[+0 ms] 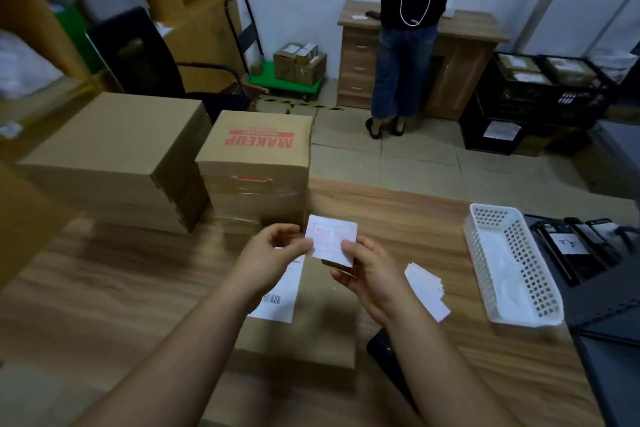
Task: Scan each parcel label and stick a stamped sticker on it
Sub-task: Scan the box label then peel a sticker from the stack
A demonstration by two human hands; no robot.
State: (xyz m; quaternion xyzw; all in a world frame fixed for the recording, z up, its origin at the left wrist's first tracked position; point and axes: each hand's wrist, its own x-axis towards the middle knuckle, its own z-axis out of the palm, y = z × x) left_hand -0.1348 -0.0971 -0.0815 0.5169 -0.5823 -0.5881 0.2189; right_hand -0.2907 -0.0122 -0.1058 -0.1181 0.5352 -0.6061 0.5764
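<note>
**Sticker in hand, parcel waiting**

At far left two big boxes point(114, 156) stand on the table point(104, 288), the nearer one point(256, 163) printed MAKEUP; we cannot tell whether either carries a sticker yet. In the middle, our left hand point(273, 253) pinches the left edge of a sticker point(332, 241) with thumb and fingertips, and our right hand point(367, 270) pinches its lower right edge, the other fingers curled beneath. The sticker shows a faint red stamp and is held in the air just above the parcel point(304, 322), a flat brown box lying in front of us. The parcel's label point(280, 295) faces up, partly hidden by our left forearm, and no sticker shows on the cardboard around it. We judge the sticking step is at hand; whether the label has been scanned the picture does not show. A dark device point(384, 350), perhaps the scanner, lies beside the parcel under our right forearm. Further right a stack of stickers point(427, 288) sits fanned on the table, so more parcels likely remain. Beyond it stands a white basket point(512, 263). A person point(408, 45) stands at a desk in the background.
</note>
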